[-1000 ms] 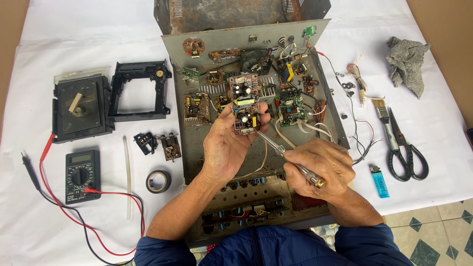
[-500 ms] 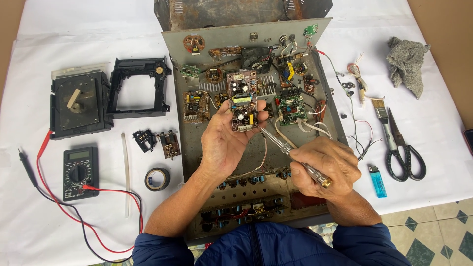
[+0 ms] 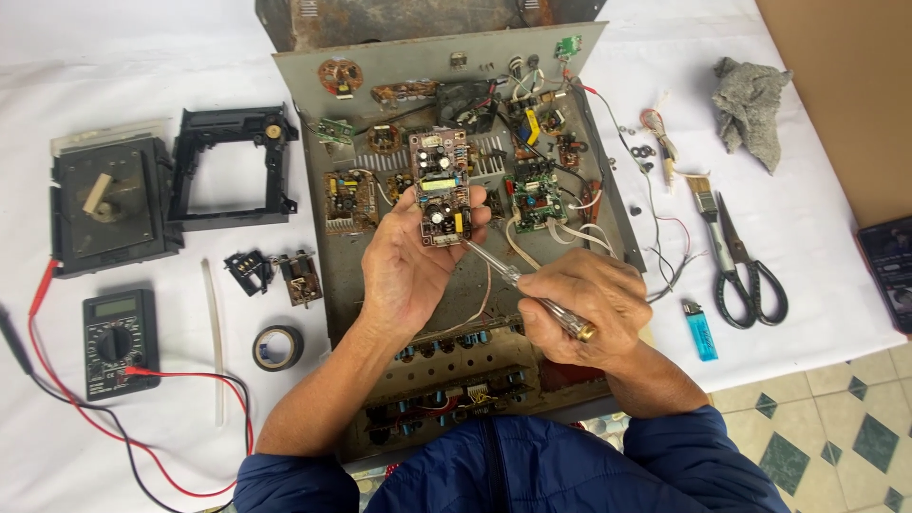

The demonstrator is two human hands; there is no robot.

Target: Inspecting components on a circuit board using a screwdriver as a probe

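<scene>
Brown circuit board (image 3: 440, 188) gripped in left hand (image 3: 410, 266); right hand (image 3: 587, 309) fingers closed around clear-handled screwdriver (image 3: 527, 290), tip touching board, above grey chassis (image 3: 399, 71).

Dark device (image 3: 888, 271) cut by edge

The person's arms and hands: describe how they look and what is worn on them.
Both hands, left hand and right hand, are bare: no gloves, and no rings or watch visible. Dark blue jacket sleeves are pushed up near the elbows, leaving the forearms uncovered.
</scene>
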